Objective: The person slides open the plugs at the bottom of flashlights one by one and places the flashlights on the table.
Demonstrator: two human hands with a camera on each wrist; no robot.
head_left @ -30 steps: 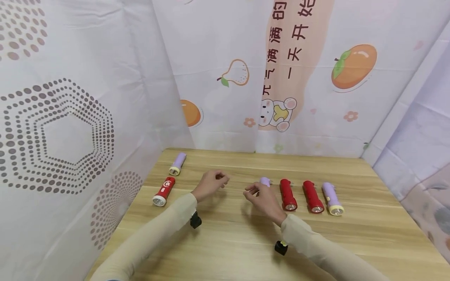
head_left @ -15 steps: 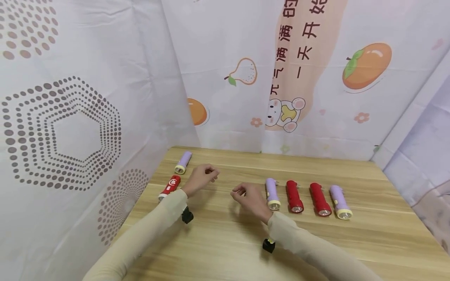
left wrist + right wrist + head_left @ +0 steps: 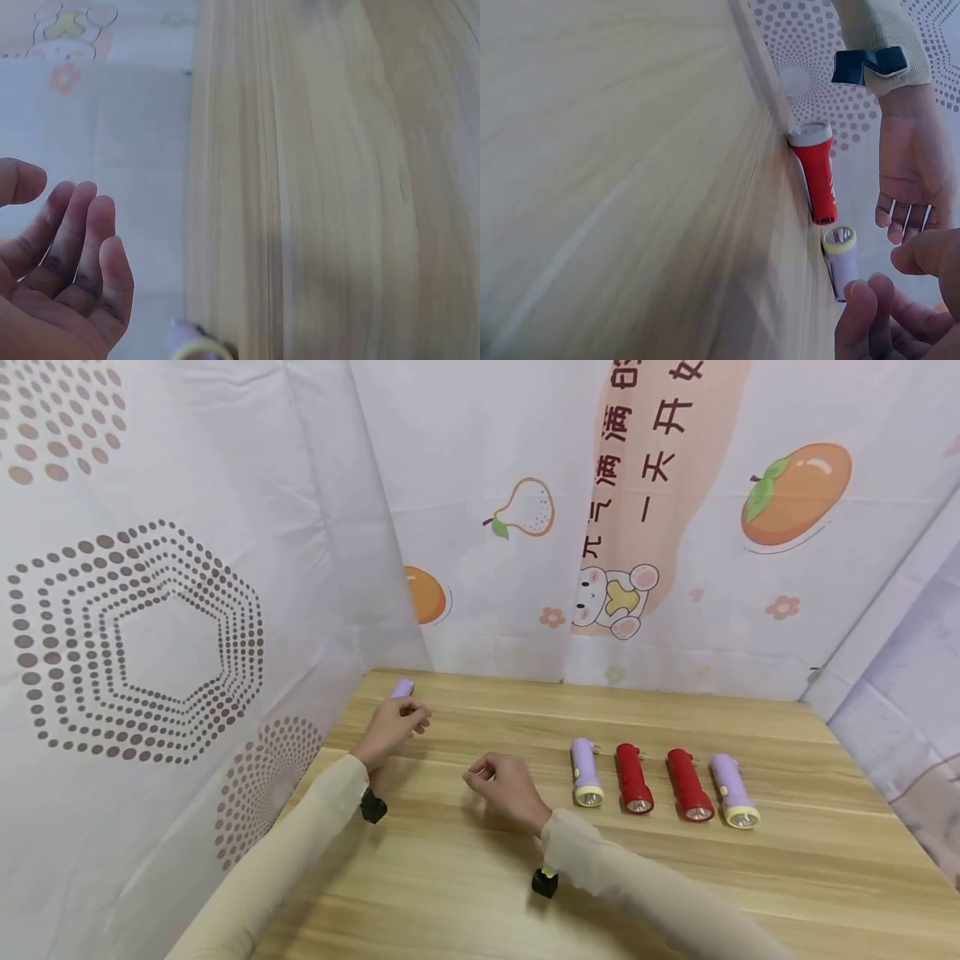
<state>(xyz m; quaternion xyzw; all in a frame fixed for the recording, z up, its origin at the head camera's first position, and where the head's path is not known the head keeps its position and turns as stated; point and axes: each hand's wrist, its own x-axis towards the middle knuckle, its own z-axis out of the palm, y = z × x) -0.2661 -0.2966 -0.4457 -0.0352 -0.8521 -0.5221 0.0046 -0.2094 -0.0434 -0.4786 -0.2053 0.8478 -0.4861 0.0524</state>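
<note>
My left hand (image 3: 392,728) hovers over the left of the table with loosely bent fingers and nothing in them. Just beyond it, a purple flashlight (image 3: 402,688) is partly covered by the hand. In the right wrist view, a red flashlight with a white head (image 3: 817,172) lies near that purple one; the left hand and sleeve hide it from the head view. My right hand (image 3: 506,787) is above the middle of the table, fingers gently curved and holding nothing. To its right lies another purple flashlight (image 3: 587,772), with a yellow head.
Farther right, two red flashlights (image 3: 634,777) (image 3: 689,783) and a purple one (image 3: 734,789) lie in a row, heads toward me. The wooden table (image 3: 450,877) meets printed curtains (image 3: 480,635) at the back and left. A small black camera is on each wrist.
Both hands have moved left, the left one now over the red and purple flashlights there. The right hand has come away from the row, uncovering its nearest purple flashlight. The view has shifted slightly.
</note>
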